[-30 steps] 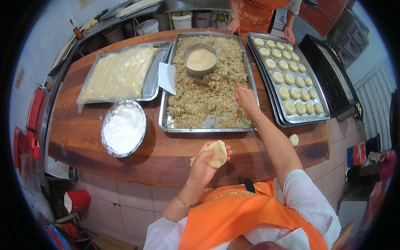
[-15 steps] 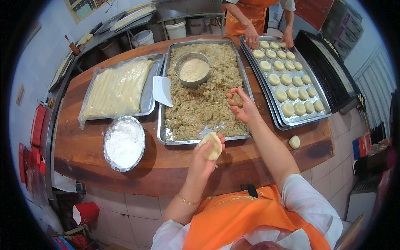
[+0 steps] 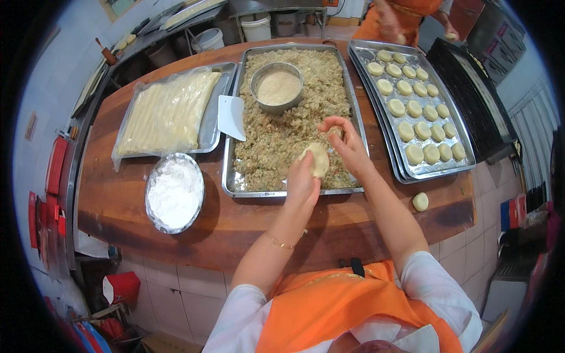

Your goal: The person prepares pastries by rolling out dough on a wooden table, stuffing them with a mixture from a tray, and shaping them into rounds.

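Observation:
A flattened round dough wrapper point(image 3: 318, 160) rests in my left hand point(image 3: 303, 179), thumb over its face, above the near part of a large metal tray point(image 3: 268, 194). Close to it on the right, my right hand point(image 3: 348, 144) curls its fingers round a small lump of filling point(image 3: 335, 131). Crumbly, greenish-brown filling point(image 3: 265, 159) covers most of that tray. A metal bowl of pale crumbs point(image 3: 276, 88) sits on the filling. Against the tray's left rim leans a white plastic scraper point(image 3: 231, 116).
Left of the filling stand a bowl of white flour point(image 3: 175, 194) and a tray of plastic-covered dough strips point(image 3: 168, 112). Stacked trays at right hold rows of round dough cakes point(image 3: 414, 108). A single dough cake point(image 3: 420, 202) lies near the table edge. Another person point(image 3: 391, 23) stands behind.
My hands have come closer together, the left moving up and right with the wrapper over the filling tray. The other person's hands have lifted off the cake tray.

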`<action>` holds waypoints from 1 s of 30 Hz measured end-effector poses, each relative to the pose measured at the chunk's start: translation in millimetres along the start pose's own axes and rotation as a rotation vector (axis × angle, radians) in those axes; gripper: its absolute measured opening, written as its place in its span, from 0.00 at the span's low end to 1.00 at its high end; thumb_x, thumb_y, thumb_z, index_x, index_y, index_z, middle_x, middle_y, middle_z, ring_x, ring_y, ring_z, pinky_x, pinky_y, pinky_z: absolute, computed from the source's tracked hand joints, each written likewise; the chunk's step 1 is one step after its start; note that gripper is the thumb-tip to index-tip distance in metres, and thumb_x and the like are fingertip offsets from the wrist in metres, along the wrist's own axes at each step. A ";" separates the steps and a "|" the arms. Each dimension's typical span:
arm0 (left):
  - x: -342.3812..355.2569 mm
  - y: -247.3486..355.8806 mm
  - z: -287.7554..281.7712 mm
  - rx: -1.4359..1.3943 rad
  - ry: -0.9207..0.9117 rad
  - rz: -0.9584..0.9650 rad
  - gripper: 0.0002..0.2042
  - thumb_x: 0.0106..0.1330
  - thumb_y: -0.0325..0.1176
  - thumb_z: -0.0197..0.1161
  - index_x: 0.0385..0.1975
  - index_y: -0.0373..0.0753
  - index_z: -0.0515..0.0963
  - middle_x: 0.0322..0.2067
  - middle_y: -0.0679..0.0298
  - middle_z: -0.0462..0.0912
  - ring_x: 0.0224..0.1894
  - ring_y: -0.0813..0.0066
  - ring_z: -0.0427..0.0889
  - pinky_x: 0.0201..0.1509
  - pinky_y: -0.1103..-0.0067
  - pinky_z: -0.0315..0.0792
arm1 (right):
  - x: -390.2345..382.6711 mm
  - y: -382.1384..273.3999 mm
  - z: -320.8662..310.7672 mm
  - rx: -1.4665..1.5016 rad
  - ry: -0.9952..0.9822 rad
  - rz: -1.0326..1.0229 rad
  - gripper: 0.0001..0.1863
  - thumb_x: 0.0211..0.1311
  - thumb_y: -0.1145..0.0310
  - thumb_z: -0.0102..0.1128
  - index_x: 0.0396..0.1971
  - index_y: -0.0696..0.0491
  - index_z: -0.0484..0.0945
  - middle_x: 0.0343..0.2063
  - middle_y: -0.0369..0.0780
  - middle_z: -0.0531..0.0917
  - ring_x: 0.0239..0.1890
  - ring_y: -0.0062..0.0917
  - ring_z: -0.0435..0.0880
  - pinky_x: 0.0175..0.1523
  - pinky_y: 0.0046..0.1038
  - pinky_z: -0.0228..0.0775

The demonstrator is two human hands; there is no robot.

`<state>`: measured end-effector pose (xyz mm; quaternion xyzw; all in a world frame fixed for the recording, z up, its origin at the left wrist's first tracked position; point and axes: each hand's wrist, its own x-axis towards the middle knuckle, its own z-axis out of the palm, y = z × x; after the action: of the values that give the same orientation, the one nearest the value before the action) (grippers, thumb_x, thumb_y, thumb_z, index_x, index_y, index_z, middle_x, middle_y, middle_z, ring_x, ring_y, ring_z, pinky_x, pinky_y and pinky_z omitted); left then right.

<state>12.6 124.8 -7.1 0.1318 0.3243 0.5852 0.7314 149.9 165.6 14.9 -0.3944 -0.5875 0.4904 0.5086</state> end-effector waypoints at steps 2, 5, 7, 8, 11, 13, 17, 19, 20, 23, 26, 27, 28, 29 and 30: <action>2.5 0.8 23.3 -0.103 0.022 -0.035 0.19 0.82 0.38 0.43 0.62 0.30 0.66 0.58 0.54 0.74 0.60 0.63 0.75 0.65 0.67 0.71 | -9.3 0.0 -4.2 -0.285 -0.079 -0.135 0.27 0.68 0.66 0.57 0.66 0.49 0.67 0.59 0.40 0.78 0.68 0.36 0.70 0.77 0.45 0.45; 1.0 3.3 36.1 -0.154 -0.001 -0.003 0.19 0.82 0.38 0.42 0.63 0.32 0.66 0.60 0.55 0.72 0.62 0.63 0.73 0.67 0.67 0.69 | -22.2 2.2 2.7 -0.899 -0.131 -0.317 0.28 0.67 0.65 0.59 0.67 0.47 0.67 0.61 0.42 0.76 0.75 0.39 0.59 0.78 0.51 0.35; 11.7 -5.2 12.1 -0.166 -0.029 -0.028 0.19 0.81 0.40 0.47 0.63 0.34 0.66 0.61 0.57 0.71 0.62 0.64 0.72 0.67 0.66 0.69 | -25.3 -8.3 5.7 -0.947 -0.112 -0.354 0.26 0.66 0.65 0.59 0.65 0.46 0.71 0.57 0.45 0.77 0.71 0.40 0.62 0.75 0.51 0.44; 11.4 -6.0 8.7 -0.139 -0.007 -0.042 0.19 0.80 0.40 0.49 0.62 0.35 0.68 0.59 0.58 0.73 0.62 0.64 0.73 0.67 0.66 0.69 | -26.5 -16.6 2.3 -0.995 -0.134 -0.346 0.26 0.66 0.66 0.60 0.64 0.47 0.72 0.55 0.45 0.78 0.68 0.39 0.66 0.73 0.49 0.49; 19.9 -18.2 -14.7 -0.035 -0.056 0.008 0.16 0.78 0.39 0.54 0.58 0.36 0.72 0.54 0.60 0.78 0.58 0.66 0.76 0.65 0.67 0.70 | -23.8 -28.2 -0.4 -0.747 -0.188 -0.156 0.23 0.62 0.71 0.64 0.59 0.50 0.76 0.48 0.44 0.79 0.55 0.34 0.76 0.60 0.40 0.66; 25.5 -22.0 -18.7 -0.005 -0.123 0.055 0.14 0.77 0.37 0.56 0.55 0.36 0.75 0.49 0.62 0.80 0.54 0.68 0.79 0.61 0.69 0.73 | -20.9 -26.0 -1.8 -0.569 -0.158 -0.088 0.22 0.59 0.76 0.66 0.55 0.52 0.79 0.44 0.42 0.80 0.46 0.32 0.81 0.50 0.32 0.73; 20.9 -19.6 -5.4 0.015 -0.112 0.128 0.12 0.78 0.33 0.54 0.54 0.34 0.74 0.44 0.64 0.81 0.46 0.77 0.80 0.49 0.78 0.76 | -25.1 -13.4 2.7 -0.510 -0.013 -0.250 0.18 0.53 0.80 0.70 0.46 0.55 0.81 0.39 0.41 0.80 0.35 0.31 0.83 0.38 0.25 0.76; 17.7 -18.3 -2.3 0.035 -0.064 0.160 0.13 0.78 0.31 0.52 0.56 0.32 0.73 0.44 0.63 0.81 0.43 0.80 0.80 0.46 0.81 0.77 | -27.8 -7.7 8.1 -0.551 0.041 -0.341 0.16 0.52 0.79 0.71 0.43 0.55 0.82 0.38 0.41 0.81 0.33 0.29 0.83 0.37 0.25 0.77; 16.2 -17.6 -2.0 0.039 -0.049 0.168 0.13 0.79 0.30 0.51 0.57 0.31 0.72 0.44 0.62 0.81 0.44 0.79 0.80 0.47 0.81 0.77 | -28.7 -2.0 11.4 -0.589 0.067 -0.370 0.16 0.51 0.79 0.72 0.42 0.55 0.83 0.38 0.40 0.82 0.32 0.27 0.83 0.37 0.25 0.77; 15.2 -18.9 -4.8 0.096 0.003 0.201 0.16 0.80 0.32 0.48 0.60 0.30 0.70 0.45 0.59 0.80 0.45 0.76 0.80 0.51 0.79 0.77 | -33.0 5.5 17.7 -0.698 0.082 -0.442 0.15 0.52 0.78 0.73 0.41 0.55 0.84 0.38 0.40 0.83 0.31 0.25 0.83 0.38 0.26 0.77; 4.8 -7.4 2.6 0.064 -0.099 0.184 0.20 0.82 0.39 0.42 0.64 0.32 0.68 0.51 0.56 0.79 0.51 0.69 0.80 0.55 0.73 0.78 | -29.8 -6.3 11.7 -0.651 0.099 -0.386 0.14 0.52 0.75 0.73 0.41 0.52 0.85 0.37 0.40 0.83 0.34 0.27 0.84 0.39 0.27 0.77; -5.4 4.8 13.1 0.035 -0.153 0.163 0.22 0.82 0.42 0.40 0.65 0.33 0.67 0.54 0.55 0.78 0.54 0.67 0.79 0.56 0.70 0.78 | -29.0 -16.0 8.0 -0.608 0.109 -0.340 0.14 0.52 0.74 0.73 0.40 0.51 0.85 0.35 0.40 0.83 0.36 0.28 0.84 0.40 0.27 0.77; -18.8 21.9 26.2 0.038 -0.216 0.169 0.27 0.82 0.47 0.32 0.68 0.34 0.64 0.58 0.52 0.76 0.58 0.62 0.77 0.65 0.68 0.74 | -26.5 -38.7 6.2 -0.503 0.144 -0.191 0.13 0.52 0.73 0.74 0.40 0.51 0.86 0.34 0.39 0.84 0.33 0.26 0.85 0.40 0.27 0.77; -15.1 20.4 21.1 0.046 -0.213 0.211 0.27 0.82 0.48 0.33 0.67 0.33 0.66 0.56 0.52 0.77 0.58 0.64 0.78 0.64 0.69 0.74 | -26.4 -38.4 8.6 -0.397 0.136 -0.141 0.13 0.52 0.73 0.74 0.39 0.52 0.86 0.34 0.39 0.84 0.33 0.25 0.85 0.40 0.26 0.77; -4.8 17.6 16.2 0.054 -0.212 0.254 0.28 0.82 0.49 0.34 0.65 0.32 0.68 0.55 0.52 0.78 0.58 0.65 0.78 0.64 0.71 0.74 | -25.4 -36.7 10.8 -0.291 0.127 -0.093 0.13 0.52 0.73 0.74 0.39 0.52 0.86 0.34 0.38 0.84 0.32 0.25 0.85 0.40 0.26 0.77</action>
<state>8.7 128.3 16.8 0.2523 0.2416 0.6470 0.6778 144.8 131.6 45.3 -0.4665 -0.6367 0.3499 0.5046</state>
